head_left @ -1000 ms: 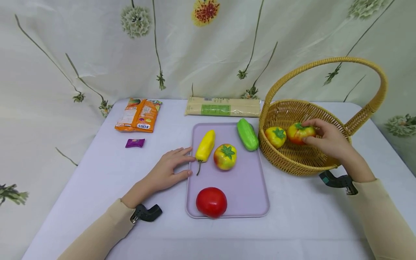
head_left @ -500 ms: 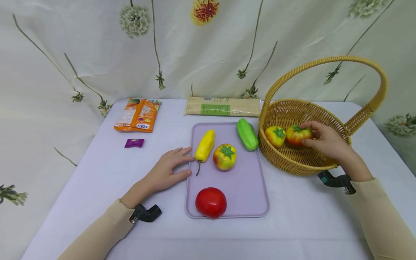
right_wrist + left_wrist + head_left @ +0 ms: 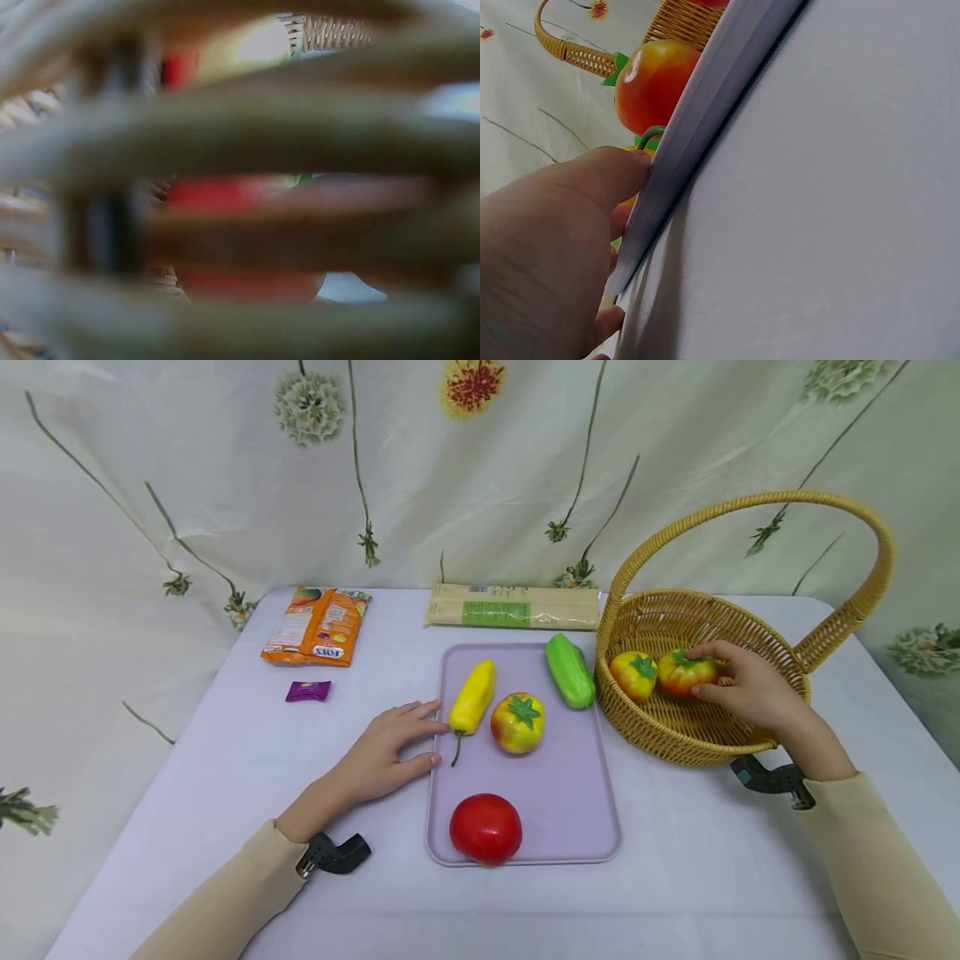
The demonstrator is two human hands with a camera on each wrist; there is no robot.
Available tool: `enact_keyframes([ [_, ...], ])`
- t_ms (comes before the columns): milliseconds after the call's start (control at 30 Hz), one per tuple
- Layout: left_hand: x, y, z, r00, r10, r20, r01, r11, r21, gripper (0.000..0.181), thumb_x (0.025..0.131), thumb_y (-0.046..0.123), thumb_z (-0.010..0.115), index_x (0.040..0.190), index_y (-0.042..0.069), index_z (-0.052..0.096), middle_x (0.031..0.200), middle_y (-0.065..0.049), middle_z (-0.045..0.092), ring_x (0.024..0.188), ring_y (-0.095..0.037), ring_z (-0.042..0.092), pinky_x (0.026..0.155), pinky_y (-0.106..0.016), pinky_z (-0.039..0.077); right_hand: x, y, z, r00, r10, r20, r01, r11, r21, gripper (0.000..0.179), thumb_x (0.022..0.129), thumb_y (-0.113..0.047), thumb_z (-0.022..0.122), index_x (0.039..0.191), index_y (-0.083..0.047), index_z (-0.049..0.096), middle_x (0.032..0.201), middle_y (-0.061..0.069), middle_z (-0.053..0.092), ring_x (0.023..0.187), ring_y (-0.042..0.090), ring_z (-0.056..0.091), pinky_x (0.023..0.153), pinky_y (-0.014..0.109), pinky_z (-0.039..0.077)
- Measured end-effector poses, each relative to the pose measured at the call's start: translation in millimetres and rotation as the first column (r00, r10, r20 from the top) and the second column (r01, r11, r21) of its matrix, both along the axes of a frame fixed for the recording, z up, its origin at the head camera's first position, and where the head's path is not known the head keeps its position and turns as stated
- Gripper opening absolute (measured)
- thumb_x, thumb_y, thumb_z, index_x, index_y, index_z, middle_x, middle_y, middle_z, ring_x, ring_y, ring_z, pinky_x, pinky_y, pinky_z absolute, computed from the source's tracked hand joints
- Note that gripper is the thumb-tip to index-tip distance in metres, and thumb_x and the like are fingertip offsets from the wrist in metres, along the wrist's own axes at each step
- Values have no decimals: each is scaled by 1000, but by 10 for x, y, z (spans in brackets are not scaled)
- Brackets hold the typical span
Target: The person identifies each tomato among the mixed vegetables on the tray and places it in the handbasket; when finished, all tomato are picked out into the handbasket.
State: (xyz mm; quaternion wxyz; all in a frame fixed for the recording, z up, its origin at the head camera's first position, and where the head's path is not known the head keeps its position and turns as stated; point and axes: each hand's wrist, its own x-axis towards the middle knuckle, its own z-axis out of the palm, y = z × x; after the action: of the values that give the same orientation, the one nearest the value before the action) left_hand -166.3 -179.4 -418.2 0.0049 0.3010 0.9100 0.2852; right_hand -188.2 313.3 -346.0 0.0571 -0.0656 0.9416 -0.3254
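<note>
In the head view my right hand (image 3: 750,689) reaches into the wicker basket (image 3: 697,752) and holds a yellow-and-red tomato (image 3: 684,675) between thumb and fingers. A smaller yellow tomato (image 3: 634,675) lies left of it in the basket. My left hand (image 3: 386,752) rests at the left edge of the lilac tray (image 3: 558,802), fingers spread; its thumb touches the rim in the left wrist view. On the tray are a yellow pepper (image 3: 472,697), another yellow-and-red tomato (image 3: 517,723), a red tomato (image 3: 486,828) and a green cucumber (image 3: 571,671). Blurred basket weave covers most of the right wrist view.
The basket's tall handle (image 3: 757,502) arches over the right hand. Along the back lies a long beige packet (image 3: 513,607). An orange snack bag (image 3: 318,627) and a small purple candy (image 3: 308,691) lie at the far left of the table.
My right hand has shifted slightly left inside the basket with the yellow-and-red tomato, which now sits closer to the smaller one. The left hand has stayed at the tray's edge.
</note>
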Motion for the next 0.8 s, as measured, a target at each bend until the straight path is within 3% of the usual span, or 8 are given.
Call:
enact_keyframes([
  [567,-3,-14,-22,1000,-4,-9,4,1000,4,41,92,26,72,131,17,68,157,-11,50,145,-46,43,118,-69,31,0,-11,5,999,-45,7,45,999,23,41,96,1,58,136,2,49,150,36,41,131,67,42,106,74,40],
  [800,-1,-9,-14,1000,-4,-6,4,1000,9,42,91,27,72,131,17,68,157,-11,50,145,-46,42,118,-69,30,10,-11,14,998,-62,-2,62,998,19,41,96,2,58,137,2,51,151,36,40,129,66,45,102,71,46],
])
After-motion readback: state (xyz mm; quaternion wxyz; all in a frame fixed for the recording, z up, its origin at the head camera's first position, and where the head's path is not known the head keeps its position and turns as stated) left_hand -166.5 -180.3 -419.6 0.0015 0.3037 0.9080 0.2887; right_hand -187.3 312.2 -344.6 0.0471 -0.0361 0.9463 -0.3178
